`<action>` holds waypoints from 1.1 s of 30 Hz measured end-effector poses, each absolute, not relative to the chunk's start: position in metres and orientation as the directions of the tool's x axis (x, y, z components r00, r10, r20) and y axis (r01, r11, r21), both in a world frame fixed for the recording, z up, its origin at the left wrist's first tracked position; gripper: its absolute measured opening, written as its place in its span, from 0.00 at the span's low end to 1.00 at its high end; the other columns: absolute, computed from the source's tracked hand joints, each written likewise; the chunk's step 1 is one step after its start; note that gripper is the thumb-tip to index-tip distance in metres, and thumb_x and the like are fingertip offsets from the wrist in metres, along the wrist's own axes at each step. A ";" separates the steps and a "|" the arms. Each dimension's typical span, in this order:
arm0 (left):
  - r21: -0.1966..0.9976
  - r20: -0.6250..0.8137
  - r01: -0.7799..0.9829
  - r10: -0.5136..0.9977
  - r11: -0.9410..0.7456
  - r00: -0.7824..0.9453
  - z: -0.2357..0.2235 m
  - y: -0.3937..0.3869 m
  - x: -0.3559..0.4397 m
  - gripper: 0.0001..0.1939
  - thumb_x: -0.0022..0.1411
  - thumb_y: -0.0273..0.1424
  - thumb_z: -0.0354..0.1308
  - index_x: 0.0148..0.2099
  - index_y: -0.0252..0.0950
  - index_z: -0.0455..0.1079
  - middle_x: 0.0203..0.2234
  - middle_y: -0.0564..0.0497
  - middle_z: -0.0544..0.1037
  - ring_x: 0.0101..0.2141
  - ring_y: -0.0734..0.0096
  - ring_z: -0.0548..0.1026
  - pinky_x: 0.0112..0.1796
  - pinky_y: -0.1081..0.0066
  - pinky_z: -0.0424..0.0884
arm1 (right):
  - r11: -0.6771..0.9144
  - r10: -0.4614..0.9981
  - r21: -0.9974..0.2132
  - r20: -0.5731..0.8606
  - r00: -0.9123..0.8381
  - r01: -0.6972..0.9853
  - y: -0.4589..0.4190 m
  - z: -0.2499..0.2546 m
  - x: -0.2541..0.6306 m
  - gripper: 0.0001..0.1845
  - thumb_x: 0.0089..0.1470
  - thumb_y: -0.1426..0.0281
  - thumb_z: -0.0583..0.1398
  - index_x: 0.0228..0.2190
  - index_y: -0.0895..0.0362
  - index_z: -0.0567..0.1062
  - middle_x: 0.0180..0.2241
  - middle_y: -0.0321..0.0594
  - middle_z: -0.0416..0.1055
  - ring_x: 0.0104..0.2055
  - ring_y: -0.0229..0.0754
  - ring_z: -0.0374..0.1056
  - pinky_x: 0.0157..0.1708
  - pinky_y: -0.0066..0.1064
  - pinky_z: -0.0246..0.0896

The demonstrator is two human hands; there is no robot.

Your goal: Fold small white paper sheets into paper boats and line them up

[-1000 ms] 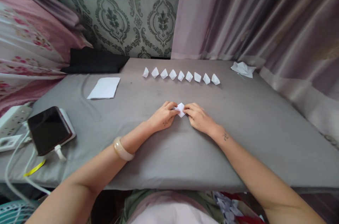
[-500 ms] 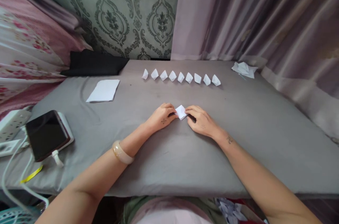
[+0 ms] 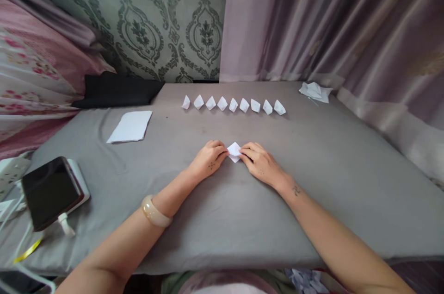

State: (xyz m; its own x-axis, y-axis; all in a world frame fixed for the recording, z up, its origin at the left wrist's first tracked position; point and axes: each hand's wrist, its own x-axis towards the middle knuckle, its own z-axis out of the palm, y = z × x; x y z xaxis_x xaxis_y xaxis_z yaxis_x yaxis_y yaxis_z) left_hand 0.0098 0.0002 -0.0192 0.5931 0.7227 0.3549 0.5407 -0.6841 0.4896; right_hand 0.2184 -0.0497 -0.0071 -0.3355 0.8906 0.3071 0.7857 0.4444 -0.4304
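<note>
A small white folded paper [image 3: 235, 152], diamond-shaped, is held between my two hands over the middle of the table. My left hand [image 3: 210, 159] pinches its left corner between thumb and fingers. On the opposite corner, my right hand [image 3: 258, 160] is closed in a pinch too. A crease or opening runs across the paper between the fingertips. Beyond it, several folded white paper pieces [image 3: 222, 103] stand in a row, their points upward.
A stack of white paper [image 3: 130, 127] lies at the left, with a black cloth [image 3: 120, 90] behind it. A dark-screened phone [image 3: 52, 193] with cables sits near left. Loose white papers [image 3: 315, 92] lie at the far right on the grey-covered table [image 3: 333, 178]. Curtains border the right side.
The fingers have closed in on the paper's two side corners, and its middle now looks more opened or creased. The whole view has shifted slightly.
</note>
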 end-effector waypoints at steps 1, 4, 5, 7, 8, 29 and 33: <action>0.484 0.348 0.550 0.727 -0.680 0.592 -0.020 0.000 0.010 0.12 0.66 0.32 0.50 0.39 0.35 0.74 0.36 0.45 0.75 0.38 0.66 0.71 0.42 0.67 0.68 | 0.446 0.890 -0.424 0.306 -0.339 0.788 -0.050 -0.007 0.218 0.10 0.60 0.70 0.54 0.39 0.54 0.75 0.41 0.42 0.71 0.43 0.44 0.66 0.44 0.36 0.64; 0.482 0.334 0.576 0.746 -0.660 0.576 -0.022 0.000 0.010 0.13 0.66 0.32 0.49 0.39 0.35 0.74 0.36 0.45 0.75 0.38 0.65 0.71 0.42 0.66 0.68 | 0.445 0.890 -0.418 0.303 -0.341 0.792 -0.050 -0.009 0.219 0.08 0.58 0.70 0.57 0.39 0.55 0.75 0.42 0.42 0.71 0.44 0.45 0.65 0.44 0.37 0.64; 0.488 0.332 0.583 0.756 -0.650 0.565 -0.023 0.000 0.010 0.13 0.66 0.32 0.48 0.38 0.35 0.74 0.36 0.45 0.74 0.38 0.65 0.71 0.42 0.66 0.68 | 0.439 0.893 -0.424 0.305 -0.332 0.792 -0.049 -0.009 0.219 0.08 0.58 0.70 0.57 0.38 0.55 0.75 0.41 0.42 0.71 0.44 0.45 0.65 0.44 0.37 0.64; 0.506 0.327 0.592 0.775 -0.627 0.541 -0.023 0.000 0.011 0.13 0.66 0.32 0.48 0.38 0.35 0.74 0.36 0.46 0.74 0.38 0.65 0.71 0.42 0.66 0.68 | 0.417 0.902 -0.450 0.310 -0.300 0.790 -0.048 -0.010 0.218 0.09 0.59 0.71 0.55 0.37 0.55 0.76 0.40 0.41 0.72 0.44 0.44 0.66 0.45 0.36 0.63; 0.517 0.323 0.595 0.784 -0.615 0.530 -0.023 0.000 0.012 0.13 0.66 0.32 0.49 0.38 0.35 0.74 0.36 0.46 0.74 0.38 0.65 0.71 0.42 0.66 0.68 | 0.402 0.908 -0.467 0.314 -0.278 0.788 -0.047 -0.011 0.217 0.09 0.60 0.72 0.54 0.36 0.55 0.76 0.40 0.41 0.72 0.43 0.44 0.66 0.45 0.36 0.63; 0.622 0.211 0.625 0.870 -0.471 0.445 -0.020 0.009 0.018 0.10 0.62 0.35 0.54 0.32 0.34 0.70 0.35 0.46 0.70 0.34 0.67 0.69 0.38 0.65 0.69 | 0.179 0.962 -0.545 0.272 -0.030 0.819 -0.038 -0.012 0.207 0.11 0.58 0.69 0.54 0.28 0.56 0.74 0.39 0.44 0.70 0.41 0.44 0.68 0.44 0.38 0.63; 0.643 0.190 0.616 0.874 -0.455 0.447 -0.017 0.010 0.018 0.09 0.62 0.34 0.54 0.32 0.35 0.70 0.35 0.46 0.70 0.34 0.68 0.69 0.37 0.66 0.69 | 0.172 0.962 -0.535 0.274 -0.023 0.827 -0.038 -0.011 0.206 0.11 0.58 0.70 0.54 0.27 0.56 0.73 0.39 0.44 0.70 0.40 0.44 0.68 0.43 0.38 0.63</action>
